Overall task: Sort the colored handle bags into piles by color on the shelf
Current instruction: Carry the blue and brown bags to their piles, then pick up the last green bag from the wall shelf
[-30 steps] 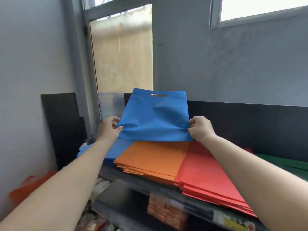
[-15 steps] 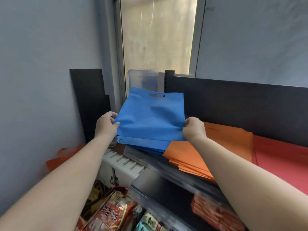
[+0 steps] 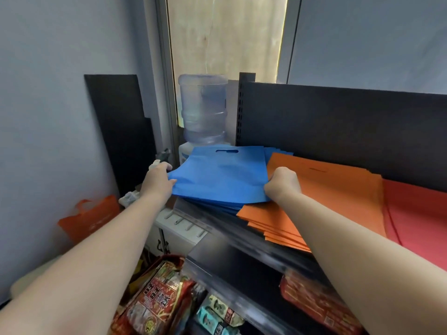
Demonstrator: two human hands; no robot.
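Note:
A blue handle bag lies nearly flat on top of the blue pile at the left end of the black shelf. My left hand pinches its near left corner. My right hand grips its near right corner. Beside the blue pile lies the orange pile, partly over the blue bags' right edge. Further right lies the red pile.
A water cooler bottle stands behind the blue pile by the window. The shelf's black back panel rises behind the piles. Snack packs fill the lower shelves. An orange bag sits low by the left wall.
Both hands have lowered the blue bag from upright in the air down onto the blue pile at the left. My view swung left and down with it.

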